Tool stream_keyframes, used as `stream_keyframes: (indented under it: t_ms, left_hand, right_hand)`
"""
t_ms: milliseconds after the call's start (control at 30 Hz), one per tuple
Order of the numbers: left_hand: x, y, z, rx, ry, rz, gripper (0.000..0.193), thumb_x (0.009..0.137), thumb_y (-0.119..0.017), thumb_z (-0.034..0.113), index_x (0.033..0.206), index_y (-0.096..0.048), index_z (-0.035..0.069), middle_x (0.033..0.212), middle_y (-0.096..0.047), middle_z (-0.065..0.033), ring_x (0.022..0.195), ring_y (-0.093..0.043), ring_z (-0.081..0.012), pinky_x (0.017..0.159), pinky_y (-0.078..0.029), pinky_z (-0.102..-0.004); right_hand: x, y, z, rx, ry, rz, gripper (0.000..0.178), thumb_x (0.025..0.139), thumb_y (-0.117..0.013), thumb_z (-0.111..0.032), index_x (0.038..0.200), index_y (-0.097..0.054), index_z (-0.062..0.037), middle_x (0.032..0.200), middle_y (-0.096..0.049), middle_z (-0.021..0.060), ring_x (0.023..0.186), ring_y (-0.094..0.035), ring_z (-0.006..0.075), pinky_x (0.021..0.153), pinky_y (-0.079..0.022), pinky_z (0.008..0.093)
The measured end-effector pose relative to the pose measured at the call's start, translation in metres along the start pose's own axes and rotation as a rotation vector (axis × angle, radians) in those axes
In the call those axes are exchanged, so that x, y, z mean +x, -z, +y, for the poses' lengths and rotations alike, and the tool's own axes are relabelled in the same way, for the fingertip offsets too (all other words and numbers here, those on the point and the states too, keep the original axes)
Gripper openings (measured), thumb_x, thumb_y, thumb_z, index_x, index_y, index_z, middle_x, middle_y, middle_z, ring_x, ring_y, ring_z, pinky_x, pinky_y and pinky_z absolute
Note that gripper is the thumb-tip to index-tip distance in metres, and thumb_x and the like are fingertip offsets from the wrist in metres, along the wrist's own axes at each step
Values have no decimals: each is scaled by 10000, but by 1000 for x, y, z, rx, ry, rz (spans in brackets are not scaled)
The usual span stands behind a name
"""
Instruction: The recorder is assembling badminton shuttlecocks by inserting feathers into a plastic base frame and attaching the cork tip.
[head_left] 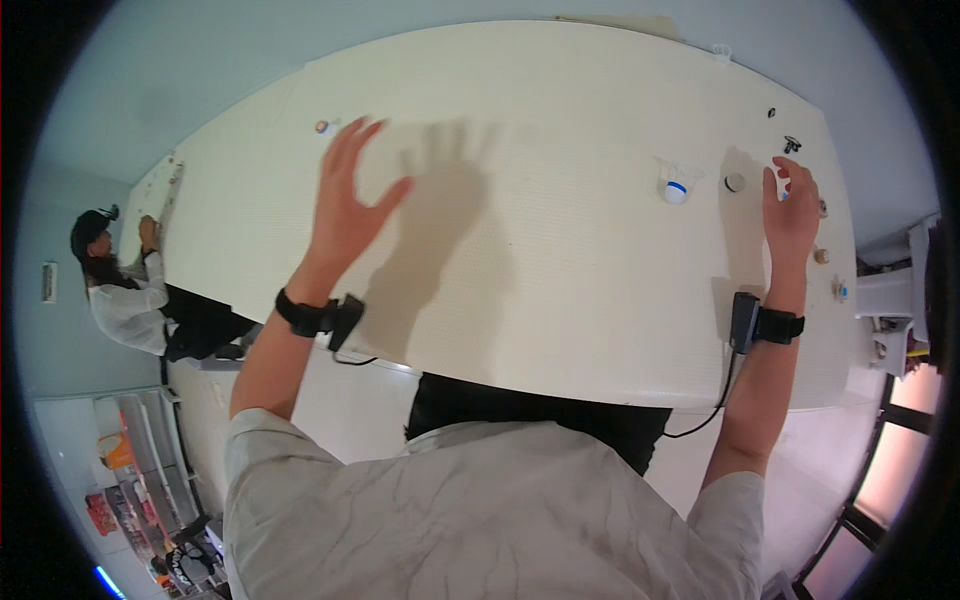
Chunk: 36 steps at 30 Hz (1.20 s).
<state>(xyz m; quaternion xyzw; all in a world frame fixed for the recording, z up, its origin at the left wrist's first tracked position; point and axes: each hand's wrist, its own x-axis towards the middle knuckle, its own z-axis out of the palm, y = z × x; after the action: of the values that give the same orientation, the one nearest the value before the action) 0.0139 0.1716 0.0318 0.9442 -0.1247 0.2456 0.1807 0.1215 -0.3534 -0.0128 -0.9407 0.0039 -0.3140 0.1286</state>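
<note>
My left hand [345, 200] is raised over the left part of the white table [570, 280], fingers stretched and thumb apart, holding nothing. Beyond its fingertips lies a small round orange-brown item [321, 127] with something pale beside it. Over the right end hovers my right hand [793, 212], its fingers loosely curled and the thumb apart from them. A bit of blue and white shows between thumb and fingers; it seems to lie behind the hand. Left of that hand are a small round grey-topped piece [735, 183] and a clear plastic piece with a white, blue-banded part [676, 190].
Near the right edge sit a black clip-like part [792, 145], a small black ring [771, 113], a round brown piece [822, 256] and a blue-and-white bit [841, 290]. A clear item [722, 52] is at the far edge. Another person [125, 290] sits at the left end.
</note>
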Motion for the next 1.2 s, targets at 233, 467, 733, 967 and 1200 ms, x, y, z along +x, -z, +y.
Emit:
stream_keyframes:
  t_ms: [233, 467, 733, 967, 1200]
  left_hand:
    - [-79, -11, -111, -12, 297, -184, 630, 1007, -620, 312, 1554, -397, 93, 1610, -329, -249, 1482, -280, -481, 1210, -235, -543]
    - [-69, -45, -62, 119, 213, -196, 589, 1019, -568, 198, 1560, -373, 69, 1602, -379, -183, 1494, -280, -459, 1220, -227, -528]
    - [-24, -100, 73, -204, 68, -234, 597, 1008, -526, 130, 1559, -328, 9, 1590, -372, -215, 1510, -250, -445, 1233, -211, -502]
    - [27, -68, 65, -404, -15, 22, 620, 976, -624, 83, 1544, -377, 48, 1595, -385, -175, 1528, -270, -324, 1242, -215, -438]
    - [46, -43, -166, 147, 273, 171, 652, 937, -706, 269, 1518, -452, 116, 1580, -396, -188, 1405, -436, -347, 1208, -289, -447]
  right_hand:
    - [1, -3, -35, 292, 52, -29, 209, 934, -683, -201, 1117, -691, -99, 1003, -677, 59, 912, -632, 246, 819, -522, 370]
    - [-5, 0, -40, 347, 8, -91, 201, 922, -682, -172, 1106, -694, -94, 961, -677, 46, 854, -606, 221, 792, -519, 358]
    - [-4, 0, -39, 457, 64, -68, 194, 904, -688, -143, 1084, -700, -71, 913, -690, 44, 808, -599, 213, 755, -518, 342]
    - [-8, 8, -58, 636, 42, -188, 228, 908, -706, -187, 1104, -711, -71, 959, -703, 65, 836, -614, 222, 775, -523, 349]
    - [-27, 11, -79, 640, 265, -456, 456, 867, -754, -236, 1280, -617, -101, 1058, -681, 67, 825, -656, 201, 756, -532, 347]
